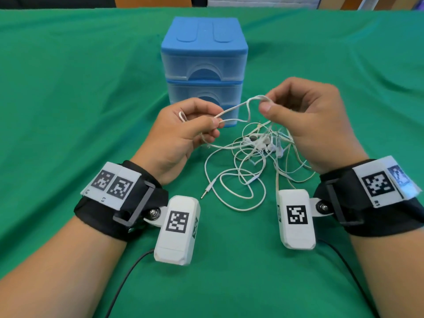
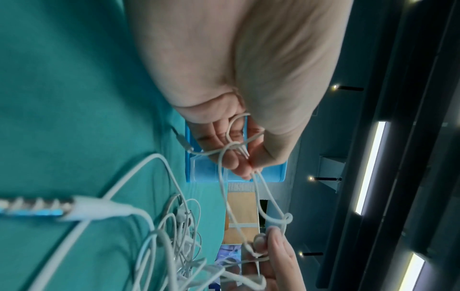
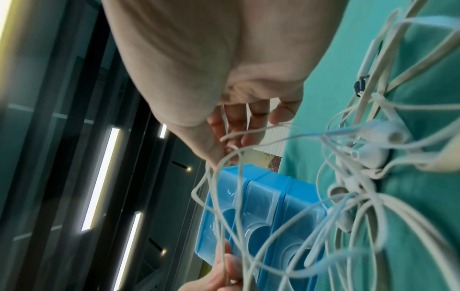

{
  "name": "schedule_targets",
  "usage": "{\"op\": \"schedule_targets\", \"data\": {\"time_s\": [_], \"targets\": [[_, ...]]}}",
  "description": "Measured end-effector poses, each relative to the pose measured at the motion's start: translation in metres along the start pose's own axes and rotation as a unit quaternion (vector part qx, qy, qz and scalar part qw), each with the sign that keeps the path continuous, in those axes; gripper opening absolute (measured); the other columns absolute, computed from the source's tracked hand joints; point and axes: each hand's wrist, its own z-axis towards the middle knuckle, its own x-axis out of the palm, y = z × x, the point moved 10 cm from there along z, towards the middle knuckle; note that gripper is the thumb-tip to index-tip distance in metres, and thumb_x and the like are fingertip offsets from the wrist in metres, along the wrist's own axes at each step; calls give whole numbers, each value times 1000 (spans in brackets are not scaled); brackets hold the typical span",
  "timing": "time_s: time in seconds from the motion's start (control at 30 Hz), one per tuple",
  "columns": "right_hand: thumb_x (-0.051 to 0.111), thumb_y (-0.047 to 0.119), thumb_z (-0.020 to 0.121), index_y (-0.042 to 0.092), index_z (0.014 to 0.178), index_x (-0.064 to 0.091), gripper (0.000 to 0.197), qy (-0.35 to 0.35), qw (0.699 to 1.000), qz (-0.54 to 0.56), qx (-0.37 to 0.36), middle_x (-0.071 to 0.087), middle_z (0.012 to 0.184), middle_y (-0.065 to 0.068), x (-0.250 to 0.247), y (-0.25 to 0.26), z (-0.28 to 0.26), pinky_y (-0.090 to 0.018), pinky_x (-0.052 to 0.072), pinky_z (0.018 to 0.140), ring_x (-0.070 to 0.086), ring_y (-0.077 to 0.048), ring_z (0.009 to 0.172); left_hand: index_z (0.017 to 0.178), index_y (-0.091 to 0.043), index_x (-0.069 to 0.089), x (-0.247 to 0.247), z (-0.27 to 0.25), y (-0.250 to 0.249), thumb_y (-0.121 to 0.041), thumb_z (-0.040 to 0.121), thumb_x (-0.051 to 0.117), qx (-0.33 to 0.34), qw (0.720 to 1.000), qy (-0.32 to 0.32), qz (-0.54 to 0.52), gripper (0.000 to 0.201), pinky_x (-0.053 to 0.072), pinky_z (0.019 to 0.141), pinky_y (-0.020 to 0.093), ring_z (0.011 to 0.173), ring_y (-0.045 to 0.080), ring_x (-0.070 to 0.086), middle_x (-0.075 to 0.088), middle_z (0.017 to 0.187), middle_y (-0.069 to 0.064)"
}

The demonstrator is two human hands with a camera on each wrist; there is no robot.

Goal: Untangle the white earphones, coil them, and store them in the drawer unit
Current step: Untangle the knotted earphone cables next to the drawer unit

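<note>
Green cloth covers table; one blue drawer unit far; left hand, right hand each pinch tangled white earphones.

The drawer unit stands on the table at the far centre. Nearer, just before it, the earphones lie in a tangle on the table, their plug at the near left. The left hand is left of the tangle, the right hand right of it, a cord strand stretched between them above the table.
</note>
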Motion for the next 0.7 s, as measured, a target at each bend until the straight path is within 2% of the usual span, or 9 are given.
{"op": "schedule_targets", "data": {"time_s": [0.1, 0.17, 0.23, 0.3, 0.4, 0.5, 0.57, 0.63, 0.7], "targets": [[74, 10, 85, 10, 83, 69, 5, -77, 996, 37, 26, 64, 74, -10, -19, -7, 1, -22, 44, 63, 53, -14, 66, 92, -7, 67, -6, 0, 0, 9, 90, 60, -3, 1000, -21, -15, 18, 47, 62, 17, 61, 10, 58, 68, 75, 3], [73, 8, 85, 11, 82, 68, 6, -103, 993, 38, 38, 63, 71, -9, -26, -9, 0, -16, 41, 58, 52, -10, 60, 92, -8, 67, -9, 0, -1, 8, 90, 60, 2, 999, -36, -30, 18, 47, 61, 16, 62, 10, 58, 70, 77, 5], [72, 7, 84, 13, 80, 68, 9, -125, 990, 41, 49, 62, 68, -5, -32, -12, -1, -15, 39, 55, 51, -8, 57, 91, -10, 67, -12, 1, -2, 6, 90, 63, 8, 998, -50, -38, 17, 47, 62, 16, 62, 10, 58, 70, 80, 6], [72, 8, 83, 15, 79, 69, 9, -148, 986, 47, 58, 58, 64, -5, -37, -16, -1, -20, 33, 52, 46, -12, 54, 92, -11, 68, -15, 1, -4, 4, 89, 65, 13, 997, -61, -44, 16, 46, 61, 16, 63, 10, 57, 68, 83, 7], [71, 8, 79, 19, 82, 74, 11, -162, 984, 44, 62, 47, 67, -13, -44, -20, 0, -39, 21, 56, 31, -23, 57, 100, -9, 69, -13, 1, -4, 0, 91, 64, 7, 997, -48, -59, 14, 44, 61, 16, 63, 9, 56, 68, 83, 6], [58, -3, 69, 15, 80, 76, 27, -125, 989, 53, 64, 50, 60, -6, -36, -15, 0, -27, 24, 54, 31, -14, 55, 108, -8, 68, -5, 0, -2, -9, 94, 59, -9, 997, -11, -72, 17, 48, 63, 18, 66, 11, 59, 70, 87, 7], [51, -2, 65, 8, 84, 76, 33, -65, 993, 76, 68, 50, 61, -6, -21, -10, -1, -24, 25, 54, 29, -18, 58, 113, -8, 67, 0, -1, -1, -13, 96, 55, -18, 996, 14, -85, 21, 52, 68, 19, 72, 12, 64, 70, 93, 9], [51, 4, 64, 11, 101, 74, 44, -5, 995, 81, 54, 52, 80, -12, -8, -4, 0, -22, 33, 59, 34, -22, 67, 119, -7, 64, 3, -2, -2, -14, 96, 51, -19, 994, 35, -100, 27, 53, 74, 21, 79, 14, 66, 70, 99, 11], [58, 16, 65, 20, 123, 65, 59, 40, 996, 75, 24, 56, 108, -17, 1, 6, 1, -22, 41, 75, 44, -19, 79, 124, -7, 62, 7, -3, -6, -11, 96, 50, -12, 993, 56, -102, 30, 54, 79, 23, 84, 16, 67, 70, 104, 12]]}}
